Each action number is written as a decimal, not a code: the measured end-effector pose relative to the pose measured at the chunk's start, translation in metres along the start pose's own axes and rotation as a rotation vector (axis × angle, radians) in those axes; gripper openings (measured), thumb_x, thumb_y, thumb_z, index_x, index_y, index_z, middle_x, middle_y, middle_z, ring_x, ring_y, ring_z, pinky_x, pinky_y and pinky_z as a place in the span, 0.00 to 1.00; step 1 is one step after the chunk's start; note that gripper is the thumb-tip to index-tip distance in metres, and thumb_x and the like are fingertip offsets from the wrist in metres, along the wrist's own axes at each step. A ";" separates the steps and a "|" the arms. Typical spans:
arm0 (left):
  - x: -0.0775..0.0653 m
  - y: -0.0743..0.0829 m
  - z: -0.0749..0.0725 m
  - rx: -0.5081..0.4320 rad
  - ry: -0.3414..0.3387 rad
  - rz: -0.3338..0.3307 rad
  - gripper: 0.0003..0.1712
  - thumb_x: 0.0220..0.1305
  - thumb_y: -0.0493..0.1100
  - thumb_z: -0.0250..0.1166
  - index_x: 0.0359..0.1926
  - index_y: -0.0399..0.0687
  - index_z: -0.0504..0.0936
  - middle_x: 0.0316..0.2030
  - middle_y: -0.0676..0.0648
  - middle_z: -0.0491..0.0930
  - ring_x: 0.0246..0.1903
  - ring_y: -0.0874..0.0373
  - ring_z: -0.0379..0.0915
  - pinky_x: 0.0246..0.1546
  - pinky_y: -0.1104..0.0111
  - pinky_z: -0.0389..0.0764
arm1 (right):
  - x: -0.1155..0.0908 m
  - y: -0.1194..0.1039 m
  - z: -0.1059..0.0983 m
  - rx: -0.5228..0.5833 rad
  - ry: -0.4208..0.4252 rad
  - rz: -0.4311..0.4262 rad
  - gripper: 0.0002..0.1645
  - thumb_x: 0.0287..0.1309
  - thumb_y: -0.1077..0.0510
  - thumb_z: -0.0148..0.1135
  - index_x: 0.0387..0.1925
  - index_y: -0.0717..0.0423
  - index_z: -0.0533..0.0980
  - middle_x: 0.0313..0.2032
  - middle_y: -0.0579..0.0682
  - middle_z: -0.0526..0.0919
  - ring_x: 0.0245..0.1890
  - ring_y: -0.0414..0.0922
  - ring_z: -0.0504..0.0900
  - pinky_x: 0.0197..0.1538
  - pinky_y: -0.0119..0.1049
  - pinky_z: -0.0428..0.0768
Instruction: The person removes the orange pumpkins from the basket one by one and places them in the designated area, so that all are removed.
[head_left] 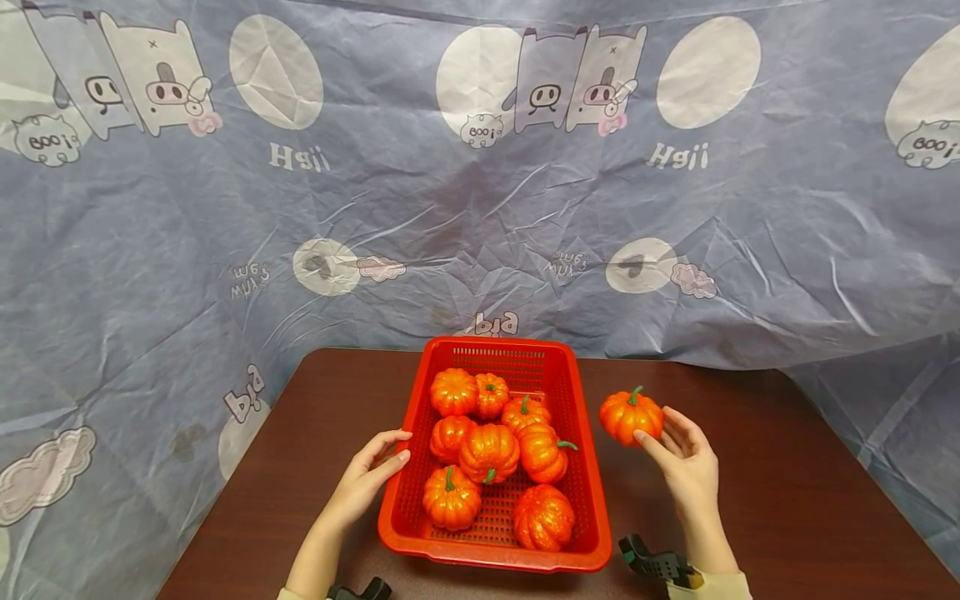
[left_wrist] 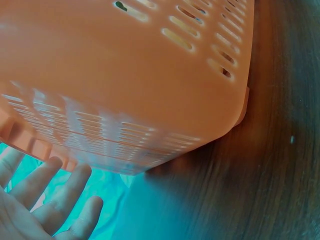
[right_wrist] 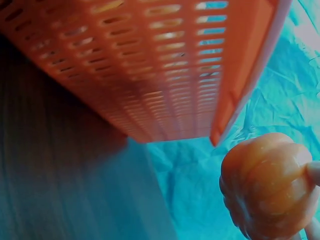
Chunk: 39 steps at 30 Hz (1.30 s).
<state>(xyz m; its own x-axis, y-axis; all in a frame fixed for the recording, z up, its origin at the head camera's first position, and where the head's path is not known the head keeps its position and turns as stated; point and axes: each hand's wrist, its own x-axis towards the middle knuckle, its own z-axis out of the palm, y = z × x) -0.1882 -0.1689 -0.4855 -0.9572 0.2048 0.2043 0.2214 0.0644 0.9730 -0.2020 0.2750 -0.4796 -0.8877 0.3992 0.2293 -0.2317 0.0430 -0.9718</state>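
Pumpkin (head_left: 624, 418) is pinched in the right hand (head_left: 686, 462), stem up, basket (head_left: 495, 557) just left of that hand; left hand (head_left: 362, 481) looks relaxed, fingers at the opposite rim.

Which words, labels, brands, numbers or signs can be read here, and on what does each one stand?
All stand on the blue-grey, wrinkled fabric backdrop:
"BOOi", inside cloud shapes
"Haii", white letters
"bia", seemingly "pig" upside down
Small inverted lettering: too unclear to read.
None readable on the red plastic basket or glossy orange ribbed pumpkins.
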 end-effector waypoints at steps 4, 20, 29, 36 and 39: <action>0.000 0.000 0.000 0.001 -0.001 0.004 0.18 0.66 0.39 0.59 0.55 0.39 0.72 0.58 0.38 0.69 0.56 0.43 0.66 0.50 0.71 0.72 | 0.013 0.032 -0.010 -0.029 -0.013 0.017 0.39 0.44 0.60 0.74 0.61 0.50 0.70 0.57 0.52 0.72 0.50 0.35 0.75 0.46 0.19 0.73; 0.000 -0.001 0.000 -0.016 -0.007 0.005 0.18 0.66 0.38 0.58 0.56 0.38 0.72 0.58 0.37 0.69 0.56 0.42 0.66 0.50 0.71 0.73 | 0.003 0.026 -0.002 -0.189 0.048 0.183 0.45 0.46 0.57 0.73 0.65 0.58 0.64 0.62 0.61 0.66 0.59 0.48 0.69 0.47 0.16 0.70; 0.000 0.001 0.000 -0.014 -0.009 -0.003 0.19 0.66 0.39 0.58 0.56 0.39 0.72 0.59 0.38 0.68 0.58 0.43 0.65 0.51 0.72 0.71 | -0.002 0.020 0.000 -0.220 0.046 0.225 0.42 0.51 0.66 0.68 0.66 0.63 0.60 0.63 0.64 0.64 0.61 0.57 0.65 0.58 0.32 0.66; -0.001 0.002 0.000 -0.014 -0.009 -0.007 0.19 0.66 0.39 0.58 0.56 0.39 0.72 0.59 0.38 0.68 0.57 0.43 0.65 0.51 0.71 0.72 | -0.003 0.025 -0.001 -0.235 0.039 0.234 0.42 0.51 0.65 0.68 0.66 0.62 0.60 0.63 0.65 0.63 0.62 0.59 0.64 0.49 0.19 0.69; 0.000 0.002 0.000 -0.010 -0.008 -0.003 0.19 0.66 0.39 0.58 0.56 0.39 0.72 0.59 0.38 0.69 0.58 0.43 0.65 0.51 0.71 0.71 | -0.003 0.026 -0.001 -0.230 0.036 0.230 0.42 0.51 0.65 0.68 0.66 0.63 0.60 0.63 0.65 0.63 0.62 0.58 0.64 0.53 0.23 0.69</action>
<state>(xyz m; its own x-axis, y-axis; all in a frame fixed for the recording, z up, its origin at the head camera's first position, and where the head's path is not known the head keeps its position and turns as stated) -0.1875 -0.1690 -0.4838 -0.9564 0.2123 0.2007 0.2168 0.0553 0.9747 -0.2050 0.2759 -0.5058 -0.8906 0.4548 0.0039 0.0733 0.1519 -0.9857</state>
